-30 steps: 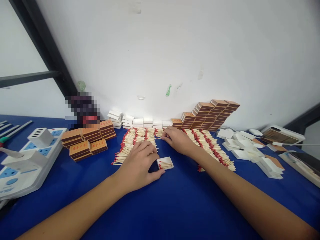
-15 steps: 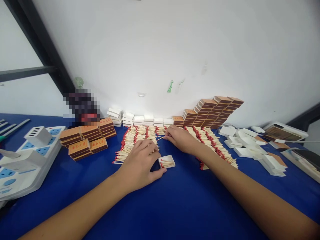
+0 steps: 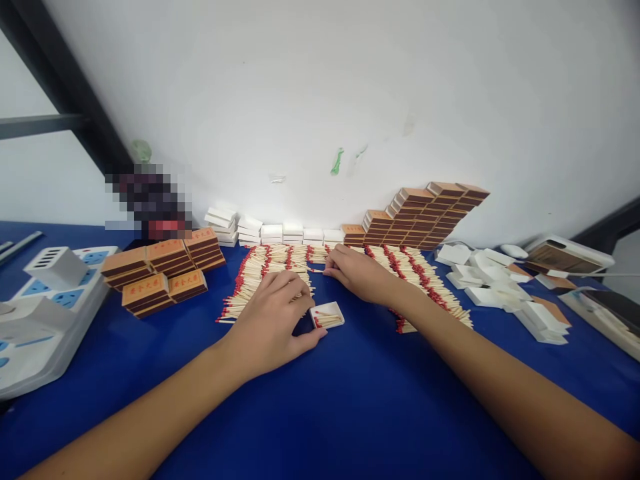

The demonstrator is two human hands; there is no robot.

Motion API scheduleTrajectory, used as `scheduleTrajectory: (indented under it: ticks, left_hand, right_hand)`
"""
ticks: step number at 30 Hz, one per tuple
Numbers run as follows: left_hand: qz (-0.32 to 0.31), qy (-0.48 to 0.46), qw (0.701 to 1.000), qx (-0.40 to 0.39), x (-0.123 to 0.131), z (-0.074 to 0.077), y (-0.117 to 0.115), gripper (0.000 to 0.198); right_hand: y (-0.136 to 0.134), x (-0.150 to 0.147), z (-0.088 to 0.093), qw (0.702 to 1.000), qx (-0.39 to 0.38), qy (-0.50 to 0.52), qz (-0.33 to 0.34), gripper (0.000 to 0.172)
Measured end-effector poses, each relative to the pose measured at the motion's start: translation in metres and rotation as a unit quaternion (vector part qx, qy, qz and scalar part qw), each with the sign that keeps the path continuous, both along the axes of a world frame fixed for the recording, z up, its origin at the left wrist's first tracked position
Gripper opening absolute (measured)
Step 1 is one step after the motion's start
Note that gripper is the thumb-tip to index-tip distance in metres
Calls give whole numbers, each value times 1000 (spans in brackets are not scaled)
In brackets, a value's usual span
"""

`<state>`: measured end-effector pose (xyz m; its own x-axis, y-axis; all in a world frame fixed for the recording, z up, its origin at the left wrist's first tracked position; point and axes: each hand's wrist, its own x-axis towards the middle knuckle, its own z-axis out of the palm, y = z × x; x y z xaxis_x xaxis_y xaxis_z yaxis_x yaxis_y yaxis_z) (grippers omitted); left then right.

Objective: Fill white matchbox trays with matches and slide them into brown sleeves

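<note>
My left hand (image 3: 273, 323) curves around the left side of a small white matchbox tray (image 3: 339, 312), thumb by its near edge and fingers by its far left corner. A few red-tipped matches (image 3: 327, 320) lie inside the tray. Beyond it, my right hand (image 3: 363, 275) has its thumb and forefinger pinched on a match (image 3: 317, 271), whose red head points left. Wide rows of loose matches (image 3: 250, 273) spread beside and behind my left hand. More matches (image 3: 430, 287) lie in rows to the right, partly covered by my right forearm.
Filled-looking brown matchboxes (image 3: 167, 260) are stacked at left, and a stepped stack of matchboxes (image 3: 425, 217) stands against the wall. White trays (image 3: 273, 233) line the wall. Loose trays and sleeves (image 3: 493, 280) lie at right, near a phone (image 3: 570, 253). A power strip (image 3: 70, 293) sits far left.
The view has shifted slightly, so the scene sits a little further left and higher. The match at my right fingertips now lies more level. My left hand stays by the tray.
</note>
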<state>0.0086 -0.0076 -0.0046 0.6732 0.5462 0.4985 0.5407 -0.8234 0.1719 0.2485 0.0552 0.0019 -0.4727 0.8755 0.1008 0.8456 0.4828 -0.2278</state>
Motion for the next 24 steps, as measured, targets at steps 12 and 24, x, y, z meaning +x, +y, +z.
scheduleTrajectory:
  ticks: [12, 24]
  left_hand:
    - [6, -3, 1000, -3, -1, 0, 2, 24]
    - [-13, -13, 999, -35, 1, 0, 0, 23]
  right_hand:
    - [-50, 27, 46, 997, -76, 29, 10, 23]
    - [-61, 39, 44, 998, -50, 47, -10, 31]
